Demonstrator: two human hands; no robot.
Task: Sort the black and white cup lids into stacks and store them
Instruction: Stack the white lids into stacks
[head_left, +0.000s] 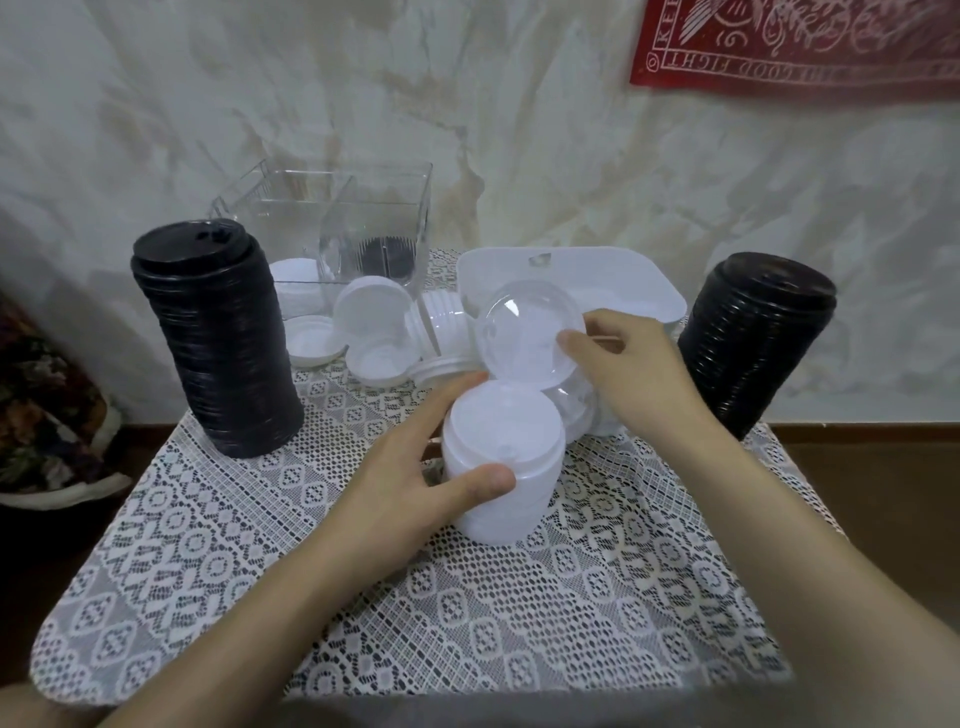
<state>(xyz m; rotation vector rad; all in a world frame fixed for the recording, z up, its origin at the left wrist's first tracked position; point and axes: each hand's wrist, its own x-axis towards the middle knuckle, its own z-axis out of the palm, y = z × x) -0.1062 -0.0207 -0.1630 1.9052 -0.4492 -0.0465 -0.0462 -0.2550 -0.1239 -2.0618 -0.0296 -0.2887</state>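
My left hand (410, 483) grips a short stack of white lids (501, 462) standing in the middle of the table, thumb at its front and fingers round its far side. Just behind that stack, my right hand (634, 369) pinches the edge of a clear domed lid (524, 338) and holds it tilted. More loose white lids (376, 332) lie behind, some on their sides. A tall stack of black lids (218, 338) stands at the left. Another black stack (748, 338) leans at the right.
A clear acrylic organiser (363, 208) with compartments stands at the back, a few black lids inside. A white tray (613, 270) sits behind my right hand. A lace cloth (363, 597) covers the small table. A wall is close behind.
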